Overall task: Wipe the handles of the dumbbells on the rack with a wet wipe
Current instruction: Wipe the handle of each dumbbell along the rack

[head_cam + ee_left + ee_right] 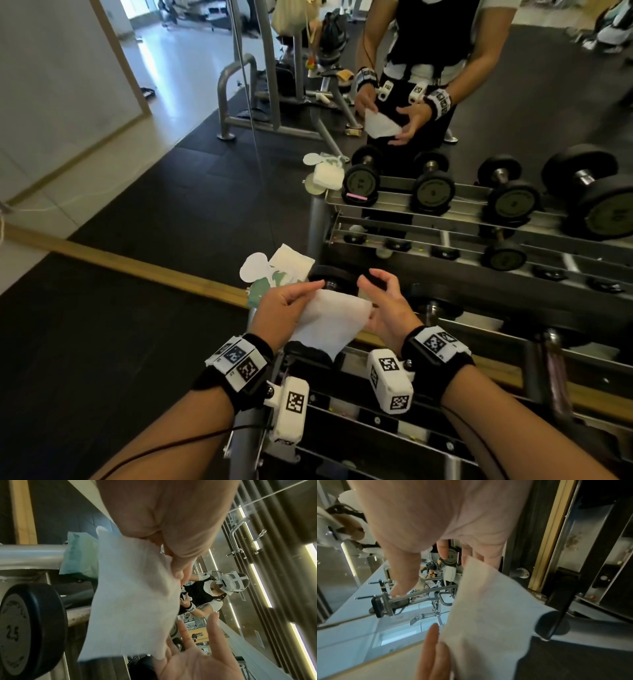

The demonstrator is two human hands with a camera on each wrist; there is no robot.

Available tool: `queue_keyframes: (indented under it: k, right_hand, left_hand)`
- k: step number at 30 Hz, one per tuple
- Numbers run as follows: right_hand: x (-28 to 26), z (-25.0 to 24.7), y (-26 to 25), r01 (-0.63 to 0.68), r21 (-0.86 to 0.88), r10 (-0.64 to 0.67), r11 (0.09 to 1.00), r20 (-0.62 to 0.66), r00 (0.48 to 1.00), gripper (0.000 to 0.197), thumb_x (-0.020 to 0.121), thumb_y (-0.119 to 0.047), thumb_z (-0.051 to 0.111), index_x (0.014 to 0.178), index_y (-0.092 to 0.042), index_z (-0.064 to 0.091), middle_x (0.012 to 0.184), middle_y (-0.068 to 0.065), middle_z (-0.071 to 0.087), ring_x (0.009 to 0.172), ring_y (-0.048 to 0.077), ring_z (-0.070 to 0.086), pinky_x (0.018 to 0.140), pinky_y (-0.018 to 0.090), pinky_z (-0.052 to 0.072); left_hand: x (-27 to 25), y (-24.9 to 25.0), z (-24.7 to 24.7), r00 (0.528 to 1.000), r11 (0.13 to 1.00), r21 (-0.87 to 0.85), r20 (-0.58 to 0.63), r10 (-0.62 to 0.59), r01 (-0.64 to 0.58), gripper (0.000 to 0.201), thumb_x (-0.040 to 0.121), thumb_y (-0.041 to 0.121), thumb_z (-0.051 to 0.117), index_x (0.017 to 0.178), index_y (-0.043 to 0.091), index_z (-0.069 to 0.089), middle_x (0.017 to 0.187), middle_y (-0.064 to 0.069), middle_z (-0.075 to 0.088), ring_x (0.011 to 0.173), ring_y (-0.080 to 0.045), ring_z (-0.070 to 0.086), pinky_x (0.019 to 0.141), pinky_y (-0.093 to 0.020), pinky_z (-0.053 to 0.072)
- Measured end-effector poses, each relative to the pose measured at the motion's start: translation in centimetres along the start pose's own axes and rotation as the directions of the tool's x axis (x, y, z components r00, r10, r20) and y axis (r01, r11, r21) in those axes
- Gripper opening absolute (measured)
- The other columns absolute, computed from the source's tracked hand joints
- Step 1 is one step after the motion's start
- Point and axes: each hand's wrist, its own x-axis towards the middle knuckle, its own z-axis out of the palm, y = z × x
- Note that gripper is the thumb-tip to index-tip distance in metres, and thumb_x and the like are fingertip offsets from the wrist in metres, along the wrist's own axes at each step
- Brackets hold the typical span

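Note:
A white wet wipe [329, 322] hangs between my hands above the left end of the dumbbell rack [376, 425]. My left hand [308, 291] pinches its upper edge; the left wrist view shows thumb and fingers [178, 566] clamped on the wipe [130, 601]. My right hand [370, 284] hovers at the wipe's right edge with loosely curled fingers, and its spread palm [197, 658] touches the lower corner. In the right wrist view the wipe [488, 615] drapes in front of that hand's fingers [489, 559]. A black 2.5 dumbbell [25, 628] lies just below, and another dumbbell's head [329, 277] shows behind my hands.
An open green-and-white wipe packet [274, 274] sits on the rack's left post, just beyond my left hand. A wall mirror with a wooden frame [137, 267] stands right behind the rack and reflects me, several dumbbells [431, 192] and a gym machine [260, 102]. Black floor mats lie to the left.

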Motion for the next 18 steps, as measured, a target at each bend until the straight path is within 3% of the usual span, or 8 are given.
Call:
queue_keyframes:
  k: [3, 4, 6, 8, 10, 13, 16, 18]
  right_hand:
    - [-1.6, 0.7, 0.8, 0.12, -0.345, -0.082, 0.931, 0.123, 0.989, 0.09, 0.073, -0.005, 0.082, 0.138, -0.044, 0.034, 0.143, -0.004, 0.033, 0.12, 0.027, 0.054, 0.08, 0.043, 0.06]
    - [-2.0, 0.9, 1.0, 0.184, -0.464, -0.125, 0.867, 0.156, 0.98, 0.096, 0.071, 0.001, 0.082, 0.14, -0.044, 0.032, 0.144, -0.006, 0.029, 0.111, 0.022, 0.059, 0.078, 0.036, 0.06]
    - [-2.5, 1.3, 1.2, 0.286, -0.549, -0.216, 0.786, 0.189, 0.958, 0.096, 0.073, 0.012, 0.076, 0.14, -0.041, 0.033, 0.145, -0.004, 0.031, 0.077, 0.01, 0.064, 0.066, 0.022, 0.055]
    - [-3.0, 1.7, 0.8, 0.363, -0.592, -0.311, 0.719, 0.193, 0.931, 0.086, 0.076, 0.017, 0.069, 0.135, -0.038, 0.039, 0.142, 0.0, 0.039, 0.062, 0.009, 0.056, 0.061, 0.02, 0.05]
    - [-3.2, 1.7, 0.2, 0.41, -0.67, -0.364, 0.619, 0.218, 0.906, 0.076, 0.078, 0.016, 0.067, 0.129, -0.037, 0.046, 0.136, -0.001, 0.046, 0.064, 0.01, 0.051, 0.064, 0.021, 0.05]
    - [-3.5, 1.3, -0.7, 0.443, -0.771, -0.368, 0.458, 0.289, 0.884, 0.066, 0.081, 0.011, 0.065, 0.129, -0.033, 0.053, 0.124, -0.01, 0.051, 0.073, 0.003, 0.052, 0.077, 0.014, 0.05]
    - [-3.6, 0.9, -1.1, 0.444, -0.793, -0.329, 0.418, 0.323, 0.887, 0.054, 0.085, 0.011, 0.06, 0.126, -0.025, 0.061, 0.117, -0.008, 0.062, 0.095, -0.007, 0.056, 0.091, 0.006, 0.043]
    - [-3.6, 0.6, -1.1, 0.416, -0.82, -0.276, 0.393, 0.326, 0.904, 0.051, 0.086, 0.009, 0.058, 0.122, -0.027, 0.063, 0.113, -0.006, 0.065, 0.103, 0.001, 0.058, 0.088, 0.003, 0.042]
  left_hand:
    - [0.0, 0.1, -0.3, 0.999, 0.999, 0.011, 0.004, -0.044, 0.044, 0.044, 0.09, 0.009, 0.068, 0.132, 0.024, 0.063, 0.127, 0.005, 0.065, 0.117, -0.007, 0.058, 0.103, -0.027, 0.048]
    - [0.0, 0.0, -0.4, 0.999, 0.998, 0.029, 0.002, -0.047, 0.047, 0.051, 0.087, 0.007, 0.071, 0.134, 0.023, 0.061, 0.129, 0.005, 0.062, 0.118, -0.008, 0.057, 0.105, -0.029, 0.047]
    - [-0.1, -0.1, -0.7, 0.999, 0.993, 0.11, -0.012, -0.032, 0.033, 0.058, 0.083, 0.006, 0.074, 0.136, 0.024, 0.059, 0.128, 0.007, 0.059, 0.12, -0.007, 0.053, 0.109, -0.029, 0.042]
    - [-0.1, -0.2, -1.1, 0.999, 0.979, 0.203, -0.034, -0.014, 0.021, 0.056, 0.082, 0.009, 0.075, 0.134, 0.025, 0.061, 0.126, 0.005, 0.059, 0.12, -0.01, 0.052, 0.112, -0.031, 0.039]
    - [0.0, -0.3, -1.5, 0.998, 0.955, 0.296, -0.053, 0.019, -0.003, 0.049, 0.082, 0.012, 0.077, 0.128, 0.023, 0.066, 0.119, 0.002, 0.061, 0.114, -0.013, 0.055, 0.109, -0.033, 0.042]
    - [0.0, -0.1, -1.7, 0.996, 0.904, 0.425, -0.051, 0.071, -0.043, 0.034, 0.084, 0.021, 0.076, 0.118, 0.022, 0.072, 0.107, 0.004, 0.064, 0.101, -0.009, 0.056, 0.097, -0.023, 0.043]
    - [-0.1, -0.1, -1.6, 0.996, 0.886, 0.46, -0.029, 0.085, -0.063, 0.016, 0.084, 0.027, 0.075, 0.1, 0.024, 0.078, 0.092, 0.009, 0.059, 0.089, -0.007, 0.053, 0.087, -0.025, 0.047]
    - [-0.1, -0.2, -1.3, 0.995, 0.887, 0.454, -0.005, 0.097, -0.084, 0.011, 0.082, 0.03, 0.077, 0.092, 0.026, 0.078, 0.098, 0.008, 0.057, 0.097, -0.01, 0.049, 0.089, -0.028, 0.043]
